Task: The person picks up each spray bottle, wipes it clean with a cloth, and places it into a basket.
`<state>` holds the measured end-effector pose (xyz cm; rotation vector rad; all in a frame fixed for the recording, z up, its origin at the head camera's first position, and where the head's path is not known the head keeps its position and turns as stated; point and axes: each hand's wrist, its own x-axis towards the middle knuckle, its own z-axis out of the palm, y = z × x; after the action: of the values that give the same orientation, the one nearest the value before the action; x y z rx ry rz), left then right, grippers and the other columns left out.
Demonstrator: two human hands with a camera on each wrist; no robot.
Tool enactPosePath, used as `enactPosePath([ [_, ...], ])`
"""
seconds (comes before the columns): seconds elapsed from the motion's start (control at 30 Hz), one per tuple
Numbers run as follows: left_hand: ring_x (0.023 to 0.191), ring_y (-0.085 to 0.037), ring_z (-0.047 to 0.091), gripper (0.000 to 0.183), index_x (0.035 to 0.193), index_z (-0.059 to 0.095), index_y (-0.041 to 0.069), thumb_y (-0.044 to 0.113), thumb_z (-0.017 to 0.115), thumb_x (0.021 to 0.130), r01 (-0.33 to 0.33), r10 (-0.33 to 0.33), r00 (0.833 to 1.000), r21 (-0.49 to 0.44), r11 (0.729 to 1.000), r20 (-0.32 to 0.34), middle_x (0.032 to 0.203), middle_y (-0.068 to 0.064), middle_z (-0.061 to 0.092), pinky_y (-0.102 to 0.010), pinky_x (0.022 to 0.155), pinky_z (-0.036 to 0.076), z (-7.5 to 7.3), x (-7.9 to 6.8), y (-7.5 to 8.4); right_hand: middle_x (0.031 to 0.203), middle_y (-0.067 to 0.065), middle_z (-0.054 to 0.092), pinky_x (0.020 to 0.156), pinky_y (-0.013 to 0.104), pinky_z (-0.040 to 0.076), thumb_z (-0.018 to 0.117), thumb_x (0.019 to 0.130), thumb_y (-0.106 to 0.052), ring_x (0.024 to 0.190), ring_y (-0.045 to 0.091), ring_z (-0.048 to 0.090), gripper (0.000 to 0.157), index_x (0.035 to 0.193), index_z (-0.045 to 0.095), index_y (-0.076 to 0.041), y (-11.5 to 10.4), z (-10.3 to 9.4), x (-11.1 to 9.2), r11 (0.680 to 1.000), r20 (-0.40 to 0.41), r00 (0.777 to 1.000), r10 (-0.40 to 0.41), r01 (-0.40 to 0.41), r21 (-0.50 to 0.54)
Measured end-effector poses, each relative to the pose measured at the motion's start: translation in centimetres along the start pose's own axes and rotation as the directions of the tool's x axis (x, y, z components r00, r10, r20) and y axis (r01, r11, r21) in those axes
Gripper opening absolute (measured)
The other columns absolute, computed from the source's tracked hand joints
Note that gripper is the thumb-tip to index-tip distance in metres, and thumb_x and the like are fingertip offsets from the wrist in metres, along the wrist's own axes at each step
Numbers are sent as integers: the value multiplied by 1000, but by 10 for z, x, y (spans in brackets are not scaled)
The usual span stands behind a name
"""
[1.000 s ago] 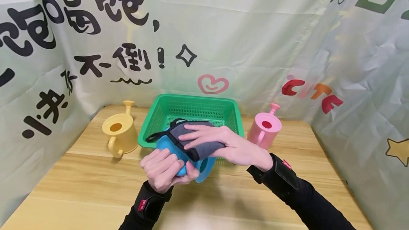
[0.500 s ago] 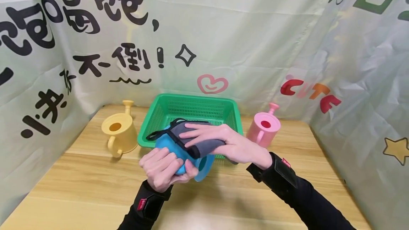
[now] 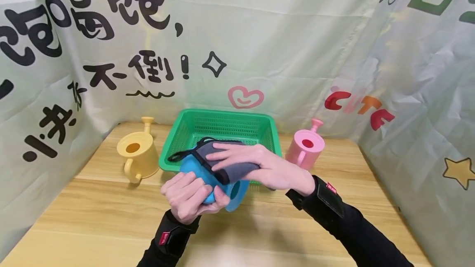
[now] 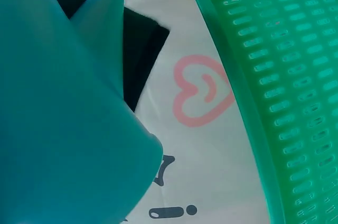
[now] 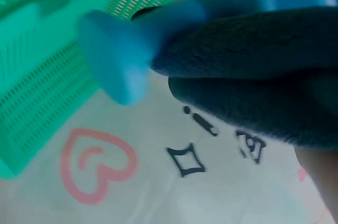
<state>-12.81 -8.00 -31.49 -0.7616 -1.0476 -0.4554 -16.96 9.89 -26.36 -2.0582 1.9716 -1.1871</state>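
Observation:
A blue watering can is held tipped over the front of the green basket, its round top opening turned to the right. My left hand grips it from the near side with curled fingers. Across the can lies a grey cloth with black edging and a hanging loop. My right hand holds this cloth against the can, fingers stretched over the top; its thumb is mostly hidden. In the left wrist view the can's body fills the left side. The right wrist view shows its blurred spout head beside the folded cloth.
The green basket with slotted walls stands at the back of the wooden table. A yellow watering can is left of it, a pink one right. A printed white curtain encloses the back and sides.
Both hands, the cloth and the blue watering can hold nearly the same place. The whole head view has drifted slightly.

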Motion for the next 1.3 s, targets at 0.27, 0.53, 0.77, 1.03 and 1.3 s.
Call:
enactPosePath([
  [0.27,39,-6,11,38,46,24,16,11,53,71,-5,5,1000,-5,1000,-27,46,7,17,-18,41,3,0,-1,-1,139,15,51,111,47,28,46,98,-8,136,32,32,33,126,59,2,0,2,-4,1000,-22,1000,20,-20,5],
  [0.53,39,-6,13,37,47,24,15,10,52,70,-1,1,1000,5,1000,-11,47,7,18,-18,41,3,1,-1,-2,136,15,53,111,45,29,44,101,-16,135,31,34,34,125,60,1,-5,1,-2,999,-21,1000,9,-10,-44],
  [0.77,38,-6,12,38,46,23,16,10,52,70,-3,3,1000,2,1000,-24,47,7,18,-18,41,3,1,1,1,138,12,53,111,44,29,49,98,-11,136,29,34,32,126,60,-1,-8,1,-2,998,-19,999,48,-49,-34],
  [1.03,39,-5,11,39,45,23,17,11,53,71,-44,44,999,-6,999,-2,46,8,17,-17,43,3,4,2,7,143,8,48,110,38,32,48,90,4,139,20,29,43,132,56,-2,0,-3,10,983,110,979,174,-179,36],
  [1.3,38,-5,15,34,44,33,16,13,54,71,-65,65,998,-19,998,13,44,8,23,-15,41,7,4,2,8,146,5,44,111,39,31,48,91,4,140,19,26,46,136,52,-5,8,-1,10,975,78,972,222,-222,-5],
])
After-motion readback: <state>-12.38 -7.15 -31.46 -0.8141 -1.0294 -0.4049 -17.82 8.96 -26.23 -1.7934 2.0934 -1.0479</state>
